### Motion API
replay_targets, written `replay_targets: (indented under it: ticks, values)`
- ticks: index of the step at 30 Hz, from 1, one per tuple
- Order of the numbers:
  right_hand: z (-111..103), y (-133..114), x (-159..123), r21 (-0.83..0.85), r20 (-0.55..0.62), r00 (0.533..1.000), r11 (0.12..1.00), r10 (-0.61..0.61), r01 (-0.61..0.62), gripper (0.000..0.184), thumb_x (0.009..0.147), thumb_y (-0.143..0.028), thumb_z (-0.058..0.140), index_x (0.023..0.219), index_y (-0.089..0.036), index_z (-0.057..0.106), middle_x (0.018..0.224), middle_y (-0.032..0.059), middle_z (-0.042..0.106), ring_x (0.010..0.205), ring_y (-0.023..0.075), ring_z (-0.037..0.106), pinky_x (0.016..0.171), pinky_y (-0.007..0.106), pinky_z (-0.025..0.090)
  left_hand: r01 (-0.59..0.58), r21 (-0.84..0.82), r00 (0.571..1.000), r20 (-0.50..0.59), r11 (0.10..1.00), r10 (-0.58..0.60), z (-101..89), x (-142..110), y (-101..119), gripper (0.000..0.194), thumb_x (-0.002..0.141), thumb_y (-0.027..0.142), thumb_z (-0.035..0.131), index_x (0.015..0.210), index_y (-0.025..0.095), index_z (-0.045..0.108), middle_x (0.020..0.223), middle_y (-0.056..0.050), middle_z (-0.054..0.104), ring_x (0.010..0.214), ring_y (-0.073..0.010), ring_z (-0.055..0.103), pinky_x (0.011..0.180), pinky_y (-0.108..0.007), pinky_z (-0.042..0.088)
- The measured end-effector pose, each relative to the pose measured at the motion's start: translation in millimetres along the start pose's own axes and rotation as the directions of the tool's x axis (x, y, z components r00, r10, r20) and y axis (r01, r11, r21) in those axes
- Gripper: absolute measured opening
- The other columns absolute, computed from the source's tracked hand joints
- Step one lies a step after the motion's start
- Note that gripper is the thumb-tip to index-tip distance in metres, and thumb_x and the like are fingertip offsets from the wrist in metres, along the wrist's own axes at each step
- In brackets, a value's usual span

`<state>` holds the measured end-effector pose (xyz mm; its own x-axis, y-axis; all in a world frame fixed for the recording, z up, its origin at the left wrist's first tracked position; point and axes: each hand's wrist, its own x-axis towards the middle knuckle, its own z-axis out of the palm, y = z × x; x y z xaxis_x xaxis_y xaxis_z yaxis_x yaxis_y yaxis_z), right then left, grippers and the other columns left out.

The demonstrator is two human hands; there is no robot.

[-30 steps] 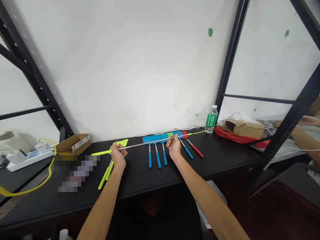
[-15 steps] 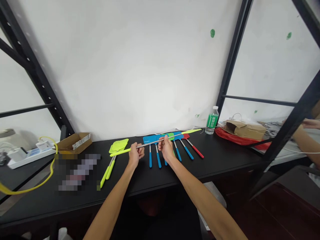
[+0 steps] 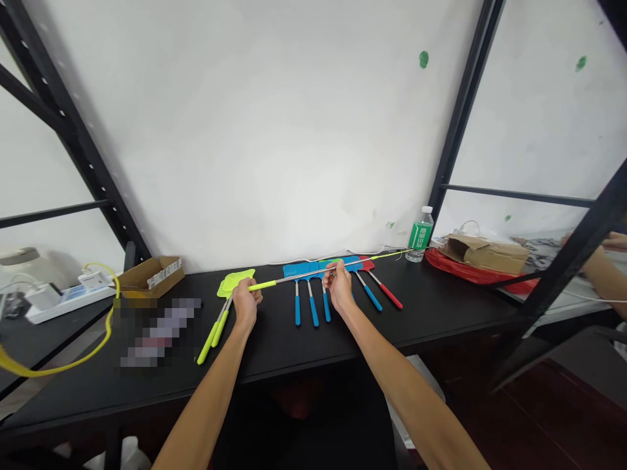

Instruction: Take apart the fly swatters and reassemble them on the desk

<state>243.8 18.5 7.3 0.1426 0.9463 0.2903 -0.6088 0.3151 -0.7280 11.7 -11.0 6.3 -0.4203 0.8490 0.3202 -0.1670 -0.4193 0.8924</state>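
A yellow fly swatter [image 3: 264,285] with a thin metal rod stretches nearly level across my view. My left hand [image 3: 246,301] is closed around the end of its yellow handle. Farther right, my right hand [image 3: 339,284] pinches the metal rod, and the yellow head beyond is seen almost edge-on. Under and behind the rod, blue fly swatters [image 3: 296,269] lie fanned out on the desk, with a green swatter head [image 3: 331,263] partly hidden among them. A red fly swatter [image 3: 390,295] lies at their right end. Left of my left hand are two yellow fly swatters [image 3: 214,334], heads overlapping.
The black desk [image 3: 274,352] meets a white wall. A water bottle [image 3: 420,236] stands at the back right, near a torn cardboard box [image 3: 484,253] on red plastic. An open carton [image 3: 149,277], a power strip [image 3: 73,300] and a yellow cable [image 3: 108,326] are at left. Another person's arm shows at far right.
My left hand has shifted left from the rod to the handle's end. The hands are farther apart, and more rod shows between them. The right hand has moved slightly right.
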Motion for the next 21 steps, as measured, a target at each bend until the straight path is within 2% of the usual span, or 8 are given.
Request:
replay_targets:
  ticks: [3,6,10,12,15,18,21]
  values:
    - [5.3,4.7,-4.0,-0.009,0.039,0.999,1.000,0.025,-0.024,0.050,0.079,-0.070,0.059,0.075,-0.021,0.059,0.058,-0.0025,0.049,0.048,0.0105,0.046,0.042,0.023,0.034,0.039,0.049,0.992,0.115,0.998,-0.044,11.2,-9.0,-4.8,0.039,0.079,0.037,0.045,0.049,0.023,0.025,0.041,0.006,0.020,0.036,-0.0077,0.018,0.037,-0.022,0.015]
    - [12.4,9.6,-12.1,-0.053,0.156,0.986,0.997,0.060,-0.053,0.050,0.080,-0.070,0.057,0.080,-0.020,0.062,0.059,-0.0021,0.052,0.048,0.0105,0.046,0.042,0.023,0.034,0.063,0.095,0.968,0.236,0.993,-0.084,23.1,-18.9,-8.1,0.042,0.080,0.039,0.049,0.047,0.022,0.029,0.042,0.004,0.025,0.037,-0.0078,0.021,0.039,-0.022,0.015]
    - [14.9,7.0,-17.1,-0.115,0.260,0.961,0.992,0.089,-0.061,0.048,0.080,-0.067,0.059,0.082,-0.020,0.065,0.062,-0.0010,0.056,0.048,0.0103,0.047,0.043,0.024,0.035,0.056,0.215,0.918,0.373,0.975,-0.135,22.8,-23.1,-5.5,0.047,0.085,0.045,0.047,0.048,0.022,0.030,0.045,0.004,0.024,0.040,-0.0079,0.020,0.041,-0.023,0.014]
    - [14.4,1.8,-13.7,-0.138,0.271,0.958,0.988,0.098,-0.062,0.046,0.080,-0.065,0.061,0.082,-0.019,0.066,0.062,-0.0009,0.056,0.048,0.0101,0.046,0.043,0.024,0.035,0.027,0.270,0.913,0.384,0.962,-0.133,18.4,-22.9,-2.1,0.047,0.085,0.047,0.050,0.050,0.020,0.036,0.046,0.004,0.027,0.041,-0.0081,0.023,0.042,-0.023,0.015]
    - [16.7,-7.9,-2.6,-0.159,0.233,0.971,0.987,0.057,-0.020,0.043,0.080,-0.062,0.062,0.085,-0.019,0.069,0.057,-0.0030,0.049,0.045,0.0094,0.042,0.042,0.023,0.034,-0.096,0.317,0.912,0.408,0.943,-0.045,16.2,-25.1,2.0,0.042,0.084,0.049,0.057,0.056,0.018,0.048,0.049,0.004,0.037,0.044,-0.0086,0.031,0.044,-0.022,0.020]
    - [23.6,-18.2,10.7,-0.216,0.216,0.976,0.974,-0.019,0.066,0.040,0.082,-0.059,0.062,0.093,-0.021,0.070,0.055,-0.0052,0.043,0.044,0.0088,0.040,0.041,0.022,0.033,-0.163,0.345,0.853,0.521,0.924,-0.045,20.8,-31.0,3.4,0.034,0.082,0.049,0.062,0.069,0.017,0.059,0.053,0.004,0.044,0.047,-0.0090,0.037,0.046,-0.021,0.025]
    - [32.3,-27.8,22.3,-0.294,0.283,0.959,0.952,-0.002,0.089,0.039,0.080,-0.058,0.065,0.089,-0.021,0.071,0.058,-0.0042,0.045,0.047,0.0088,0.042,0.040,0.021,0.034,-0.105,0.346,0.783,0.606,0.932,-0.137,25.6,-37.1,2.3,0.031,0.084,0.049,0.060,0.079,0.018,0.059,0.052,0.006,0.040,0.046,-0.0084,0.032,0.046,-0.021,0.023]
